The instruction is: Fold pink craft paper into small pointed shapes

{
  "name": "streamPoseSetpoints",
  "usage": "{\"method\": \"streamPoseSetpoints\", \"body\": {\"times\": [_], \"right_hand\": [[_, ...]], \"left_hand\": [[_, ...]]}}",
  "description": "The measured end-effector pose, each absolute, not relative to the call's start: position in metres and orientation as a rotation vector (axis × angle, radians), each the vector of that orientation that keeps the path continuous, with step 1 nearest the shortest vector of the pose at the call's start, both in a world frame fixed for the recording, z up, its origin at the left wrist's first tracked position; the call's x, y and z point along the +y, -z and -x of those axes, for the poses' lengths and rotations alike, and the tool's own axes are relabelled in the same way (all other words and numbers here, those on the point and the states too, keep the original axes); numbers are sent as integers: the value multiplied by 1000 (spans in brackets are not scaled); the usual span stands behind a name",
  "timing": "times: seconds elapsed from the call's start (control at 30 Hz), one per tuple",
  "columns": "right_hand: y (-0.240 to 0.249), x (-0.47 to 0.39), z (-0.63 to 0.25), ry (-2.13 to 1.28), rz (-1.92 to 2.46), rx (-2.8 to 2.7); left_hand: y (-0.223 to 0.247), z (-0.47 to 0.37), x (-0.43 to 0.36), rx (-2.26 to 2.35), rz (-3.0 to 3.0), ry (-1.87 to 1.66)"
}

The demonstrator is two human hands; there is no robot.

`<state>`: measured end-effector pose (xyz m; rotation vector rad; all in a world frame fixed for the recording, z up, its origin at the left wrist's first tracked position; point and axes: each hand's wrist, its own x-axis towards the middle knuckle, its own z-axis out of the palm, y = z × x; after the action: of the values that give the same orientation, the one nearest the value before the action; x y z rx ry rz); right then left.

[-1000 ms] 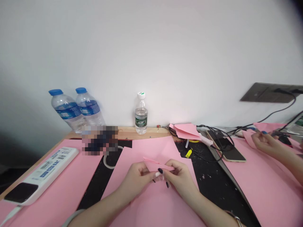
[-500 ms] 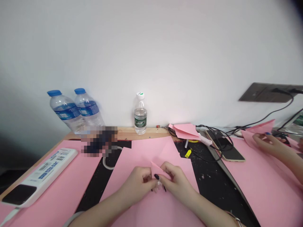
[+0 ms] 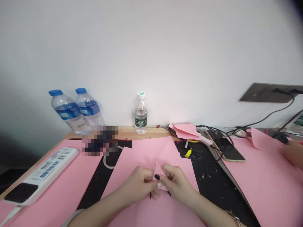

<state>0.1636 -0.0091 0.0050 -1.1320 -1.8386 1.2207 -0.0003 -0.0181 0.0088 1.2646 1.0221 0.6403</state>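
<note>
A small folded piece of pink paper (image 3: pixel 159 171) is pinched between both hands, its pointed tip upward. My left hand (image 3: pixel 141 184) has its fingers curled round the paper's left side, partly hidden behind the thumb. On the right side, my right hand (image 3: pixel 176 181) is closed on the same piece, its dark-nailed thumb lying across the front. Beneath both hands, large pink sheets (image 3: pixel 142 154) lie on a black mat (image 3: pixel 209 179).
Bottles lean at the back left, and a small bottle (image 3: pixel 141 118) stands by the wall. A white power bank (image 3: pixel 44 176) lies left. Cables, folded pink paper (image 3: pixel 187 130) and a phone (image 3: pixel 226 146) lie right. Another person's hand (image 3: pixel 292 153) is at the far right.
The small pink piece has turned more upright between my hands, and my lower fingers have shifted slightly. The other person's hand has moved right, away from the raised pink sheet.
</note>
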Motion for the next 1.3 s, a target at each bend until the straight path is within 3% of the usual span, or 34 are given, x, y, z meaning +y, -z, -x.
{"method": "streamPoseSetpoints", "body": {"times": [0.23, 0.43, 0.73, 1.3], "right_hand": [[-5, -4, -167, -1288, 1183, -1680], [-8, 6, -172, -1398, 1050, -1273], [-14, -1, -163, -1390, 1127, -1330], [-16, 1, -161, -1356, 1133, -1235]], "left_hand": [[-10, 0, -16, 1000, -1130, -640], [-10, 5, -9, 1118, -1000, -913], [-13, 3, -11, 1195, -1234, -933], [-17, -4, -14, 1057, -984, -877]]}}
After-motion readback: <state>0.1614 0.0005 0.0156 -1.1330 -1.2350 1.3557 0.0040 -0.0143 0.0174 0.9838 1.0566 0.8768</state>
